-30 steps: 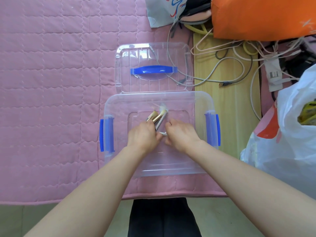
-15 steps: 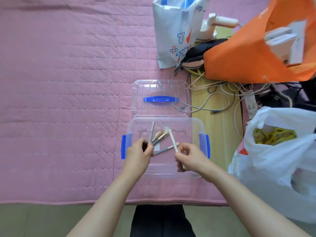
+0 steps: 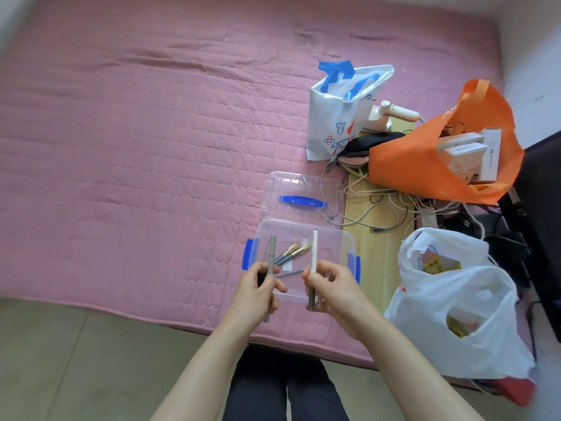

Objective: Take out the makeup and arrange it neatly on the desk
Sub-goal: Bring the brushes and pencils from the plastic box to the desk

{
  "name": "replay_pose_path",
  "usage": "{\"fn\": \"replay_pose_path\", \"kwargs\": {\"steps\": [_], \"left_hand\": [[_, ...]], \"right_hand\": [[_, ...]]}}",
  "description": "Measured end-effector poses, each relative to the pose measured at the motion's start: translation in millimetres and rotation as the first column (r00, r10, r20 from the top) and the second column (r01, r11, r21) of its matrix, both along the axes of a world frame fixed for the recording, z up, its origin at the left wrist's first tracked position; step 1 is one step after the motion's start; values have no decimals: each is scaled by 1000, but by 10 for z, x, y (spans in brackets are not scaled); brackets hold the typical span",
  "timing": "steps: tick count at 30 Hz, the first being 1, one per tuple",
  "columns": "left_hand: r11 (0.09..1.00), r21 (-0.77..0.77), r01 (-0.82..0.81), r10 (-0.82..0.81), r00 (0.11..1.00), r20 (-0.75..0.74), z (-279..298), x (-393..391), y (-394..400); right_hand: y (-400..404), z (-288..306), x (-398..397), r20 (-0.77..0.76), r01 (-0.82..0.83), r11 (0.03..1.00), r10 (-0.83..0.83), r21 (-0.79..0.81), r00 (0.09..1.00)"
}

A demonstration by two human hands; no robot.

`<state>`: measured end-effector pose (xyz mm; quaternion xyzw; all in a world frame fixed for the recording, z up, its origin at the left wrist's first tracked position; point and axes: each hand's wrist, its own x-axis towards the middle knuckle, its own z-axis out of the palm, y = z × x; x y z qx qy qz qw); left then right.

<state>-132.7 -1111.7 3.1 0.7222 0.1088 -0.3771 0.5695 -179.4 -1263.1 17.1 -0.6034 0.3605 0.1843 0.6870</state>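
A clear plastic box (image 3: 343,238) with blue side latches sits on the pink quilted mat near its front edge. My left hand (image 3: 255,294) grips a slim grey makeup pen (image 3: 273,250) held upright over the box. My right hand (image 3: 334,291) holds a white makeup pen (image 3: 314,249), with a grey stick beneath it sticking out below the fingers. Inside the box lie two gold-ferruled makeup brushes (image 3: 293,251) and a thin grey pencil (image 3: 290,273).
The box's clear lid (image 3: 303,185) with a blue handle lies just behind it. To the right are tangled cables (image 3: 391,208), an orange bag (image 3: 425,165), a white patterned bag (image 3: 337,117) and a white plastic bag (image 3: 455,305). The pink mat (image 3: 136,147) stretches left.
Both hands have lifted out of the box, each with a pen held upright. The head camera has pulled back and up, showing far more of the mat and bags.
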Motion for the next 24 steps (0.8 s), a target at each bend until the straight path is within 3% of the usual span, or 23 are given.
{"fn": "replay_pose_path", "kwargs": {"steps": [10,24], "left_hand": [[933,-13,-361,361,931,47,810,-679,273],[640,-95,-763,768,641,23,1377,-1808,996]], "right_hand": [[178,688,-382,19,-58,985,56,163,998],[977,1310,-835,-58,-277,819,352,503,934]]}}
